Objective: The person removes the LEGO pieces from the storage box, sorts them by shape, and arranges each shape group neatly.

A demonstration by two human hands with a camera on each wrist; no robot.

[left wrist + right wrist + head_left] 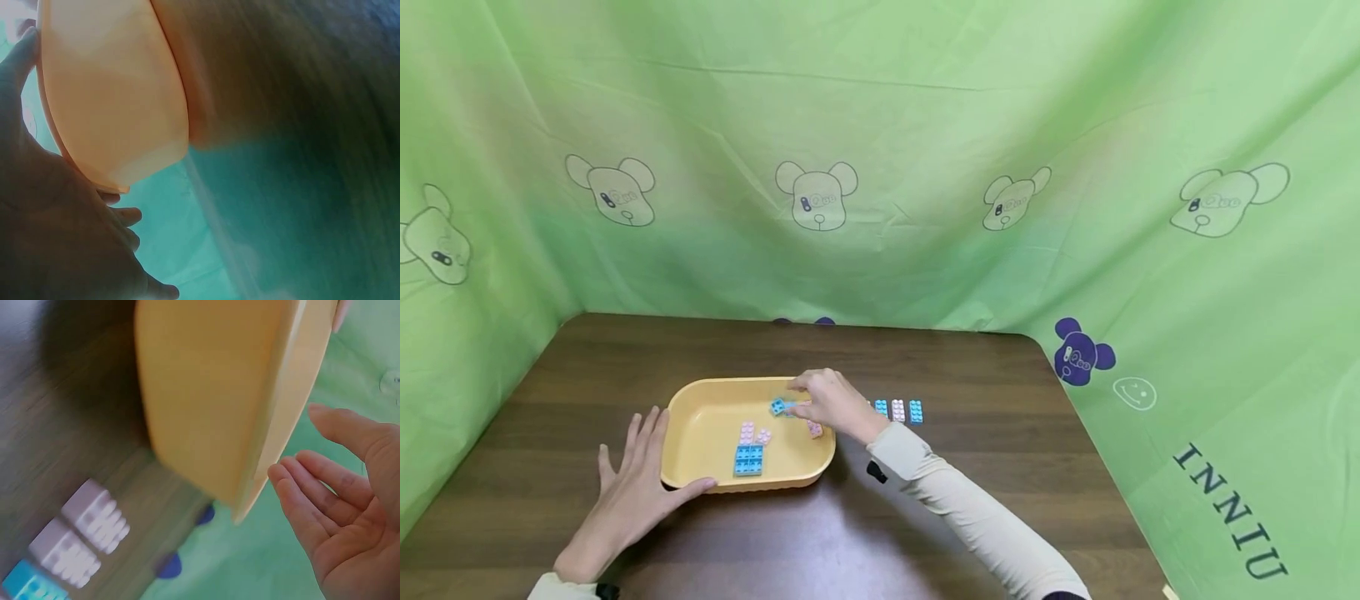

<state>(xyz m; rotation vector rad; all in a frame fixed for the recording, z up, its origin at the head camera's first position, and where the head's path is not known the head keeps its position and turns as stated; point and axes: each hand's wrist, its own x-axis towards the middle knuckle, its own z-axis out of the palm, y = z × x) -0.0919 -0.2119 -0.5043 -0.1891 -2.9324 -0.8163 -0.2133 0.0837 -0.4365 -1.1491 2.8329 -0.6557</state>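
A yellow tray [706,429] holds pink and blue toy building bricks. My left hand [634,492] is spread at its left end, fingers along the outside and thumb over the front rim; the left wrist view shows this hand [56,219] against the tray wall. My right hand [835,406] reaches over the tray's right side, close by a blue brick [778,407] and a pink brick [815,430]. In the right wrist view its thumb and fingers [300,512] are apart with nothing between them. Blue bricks [748,460] and a pink brick [747,432] lie near the front.
On the brown wooden table [970,500], a row of bricks stands right of the tray, including a pink brick [898,410] and a blue brick [916,412]; my right forearm passes in front of it. A green curtain [910,267] hangs around the back and sides.
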